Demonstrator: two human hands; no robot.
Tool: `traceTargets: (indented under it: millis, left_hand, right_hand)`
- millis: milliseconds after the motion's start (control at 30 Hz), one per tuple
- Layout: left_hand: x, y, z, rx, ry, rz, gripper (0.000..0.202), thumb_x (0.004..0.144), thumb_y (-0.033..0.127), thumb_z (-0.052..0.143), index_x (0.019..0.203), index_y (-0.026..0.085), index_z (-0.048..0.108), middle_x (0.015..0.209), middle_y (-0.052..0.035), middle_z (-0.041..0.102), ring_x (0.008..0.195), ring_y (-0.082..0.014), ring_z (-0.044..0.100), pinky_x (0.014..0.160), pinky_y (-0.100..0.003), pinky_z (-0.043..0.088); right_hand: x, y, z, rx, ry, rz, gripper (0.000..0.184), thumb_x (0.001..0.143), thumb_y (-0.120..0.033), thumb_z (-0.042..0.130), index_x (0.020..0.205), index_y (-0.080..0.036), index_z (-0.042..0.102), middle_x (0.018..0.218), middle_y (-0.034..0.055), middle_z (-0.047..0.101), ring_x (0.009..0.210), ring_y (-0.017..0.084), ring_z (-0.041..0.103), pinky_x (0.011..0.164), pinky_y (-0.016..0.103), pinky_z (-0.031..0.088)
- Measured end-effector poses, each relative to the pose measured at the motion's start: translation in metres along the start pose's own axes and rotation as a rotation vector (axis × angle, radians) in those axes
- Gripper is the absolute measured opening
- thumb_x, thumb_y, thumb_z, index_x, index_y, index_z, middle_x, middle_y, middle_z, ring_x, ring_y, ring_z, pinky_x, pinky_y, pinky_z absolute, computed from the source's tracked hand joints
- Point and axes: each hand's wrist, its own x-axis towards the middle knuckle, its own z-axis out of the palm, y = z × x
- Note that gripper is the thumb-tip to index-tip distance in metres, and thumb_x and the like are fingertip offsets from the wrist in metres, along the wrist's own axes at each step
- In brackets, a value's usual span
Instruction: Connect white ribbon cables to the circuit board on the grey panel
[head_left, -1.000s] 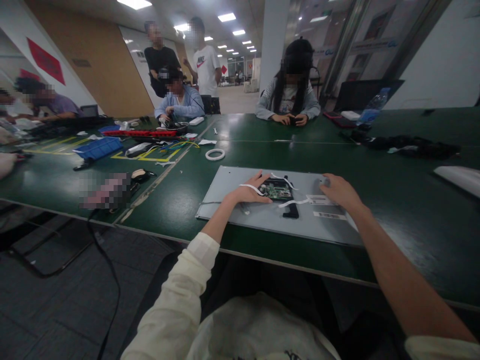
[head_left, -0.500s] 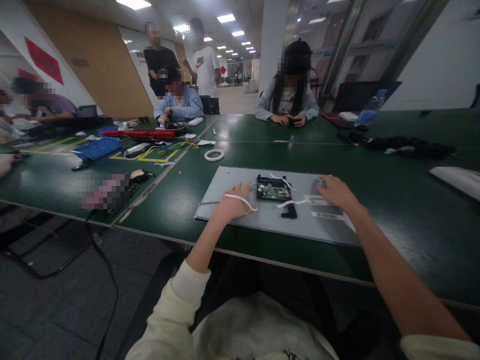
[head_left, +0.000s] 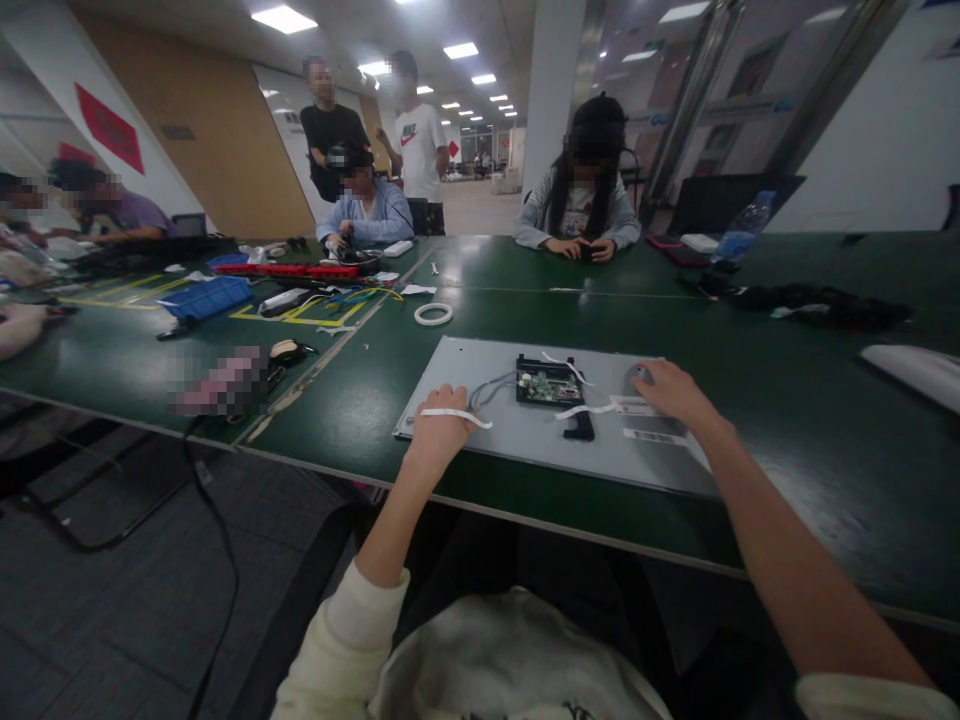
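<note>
A flat grey panel (head_left: 510,440) lies before me on the table. My left hand (head_left: 444,428) rests over its left part with fingers curled down, closed on a grey cable (head_left: 491,385) that runs to the circuit board (head_left: 551,386) in a black frame. A white strip (head_left: 457,414) lies across the back of that hand. My right hand (head_left: 673,388) is at the panel's right side, fingertips pinched around a small dark grey piece that is mostly hidden. Another white strip (head_left: 585,411) curls up below the board, beside a black bracket (head_left: 579,428).
A white tape roll (head_left: 433,314) lies beyond the panel. To the left are a blue bin (head_left: 204,298), a pinkish pouch (head_left: 225,380) and wires. A person (head_left: 589,190) sits across the table; a water bottle (head_left: 746,228) and dark cloth (head_left: 817,303) are at the right.
My left hand has moved left and toward me along the panel, its fingers more curled, uncovering more of the grey cable. My right hand stays in place. The view has shifted slightly.
</note>
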Motion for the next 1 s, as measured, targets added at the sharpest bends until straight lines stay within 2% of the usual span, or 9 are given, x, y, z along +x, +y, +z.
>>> traceTargets:
  millis: [133,333,400,500,600,733,867,1000]
  left_hand:
    - [0.000,0.005,0.000,-0.013,0.002,0.028,0.021,0.088,0.030,0.043,0.099,0.017,0.055,0.101,-0.0097,0.057,0.094,-0.0227,0.056,0.079,-0.033,0.046]
    - [0.010,0.019,-0.009,0.010,0.061,0.031,0.031,0.087,0.041,0.045,0.102,0.015,0.054,0.101,-0.0114,0.057,0.095,-0.0263,0.056,0.080,-0.037,0.046]
    - [0.022,0.027,-0.013,-0.024,0.103,0.093,0.036,0.088,0.043,0.042,0.109,0.016,0.052,0.106,-0.0116,0.056,0.099,-0.0263,0.055,0.083,-0.038,0.045]
    - [0.050,0.041,-0.015,-0.120,0.104,0.265,0.049,0.085,0.045,0.047,0.125,0.018,0.043,0.121,-0.0125,0.051,0.109,-0.0268,0.051,0.090,-0.039,0.043]
    - [0.082,0.053,-0.009,-0.213,0.039,0.446,0.065,0.082,0.052,0.049,0.135,0.017,0.033,0.138,-0.0150,0.038,0.123,-0.0284,0.042,0.098,-0.040,0.038]
    - [0.110,0.057,0.007,-0.281,-0.092,0.535,0.086,0.074,0.067,0.050,0.140,0.017,0.025,0.145,-0.0163,0.028,0.133,-0.0307,0.028,0.104,-0.043,0.030]
    - [0.116,0.054,0.023,-0.315,-0.117,0.570,0.089,0.073,0.071,0.045,0.141,0.018,0.024,0.146,-0.0145,0.029,0.134,-0.0298,0.026,0.107,-0.043,0.026]
    - [0.116,0.055,0.029,-0.335,-0.158,0.566,0.086,0.075,0.070,0.043,0.142,0.019,0.022,0.146,-0.0123,0.030,0.135,-0.0278,0.024,0.109,-0.041,0.022]
  right_hand:
    - [0.000,0.001,0.000,0.013,0.017,-0.016,0.045,0.087,-0.031,0.042,0.121,-0.006,0.055,0.116,0.0184,0.058,0.112,0.028,0.052,0.094,0.036,0.039]
    - [0.001,0.001,-0.001,0.007,-0.003,-0.009,0.044,0.088,-0.032,0.041,0.121,-0.007,0.056,0.115,0.0195,0.058,0.110,0.028,0.053,0.092,0.038,0.041]
    - [0.001,0.000,-0.001,-0.003,-0.017,-0.007,0.045,0.088,-0.032,0.041,0.121,-0.007,0.056,0.115,0.0193,0.058,0.111,0.029,0.052,0.093,0.037,0.040]
    - [0.001,0.000,0.000,-0.009,-0.017,-0.005,0.045,0.088,-0.032,0.040,0.122,-0.007,0.055,0.117,0.0189,0.057,0.114,0.028,0.050,0.094,0.036,0.039]
    - [0.000,0.000,0.001,-0.014,-0.012,-0.010,0.045,0.089,-0.032,0.039,0.123,-0.007,0.054,0.119,0.0185,0.056,0.116,0.028,0.049,0.096,0.036,0.038]
    - [-0.001,-0.001,0.000,-0.012,-0.016,-0.003,0.045,0.090,-0.033,0.038,0.124,-0.007,0.052,0.119,0.0185,0.055,0.117,0.028,0.048,0.096,0.037,0.038]
    - [-0.001,-0.003,-0.003,-0.001,-0.030,0.005,0.045,0.090,-0.032,0.037,0.125,-0.008,0.052,0.120,0.0187,0.055,0.115,0.028,0.049,0.096,0.038,0.038]
    - [-0.002,-0.003,-0.004,0.006,-0.032,0.014,0.046,0.089,-0.033,0.038,0.126,-0.009,0.051,0.121,0.0189,0.054,0.115,0.027,0.049,0.096,0.038,0.038]
